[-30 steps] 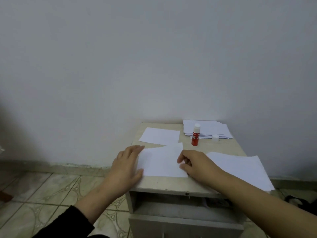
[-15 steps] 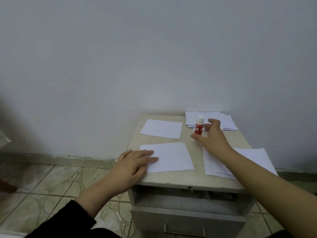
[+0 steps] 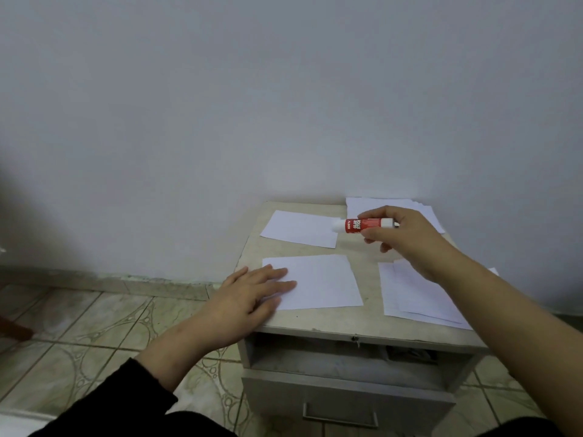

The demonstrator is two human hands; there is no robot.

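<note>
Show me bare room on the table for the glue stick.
Bare: the strip between middle sheet and right sheets, and the band before the far sheet. Crowded: the back right corner, with the paper stack.

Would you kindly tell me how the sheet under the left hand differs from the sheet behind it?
The near sheet looks larger, the far sheet smaller. The left hand presses on the near sheet; no hand rests on the far sheet. Both are plain white paper lying flat on the cabinet top.
</note>
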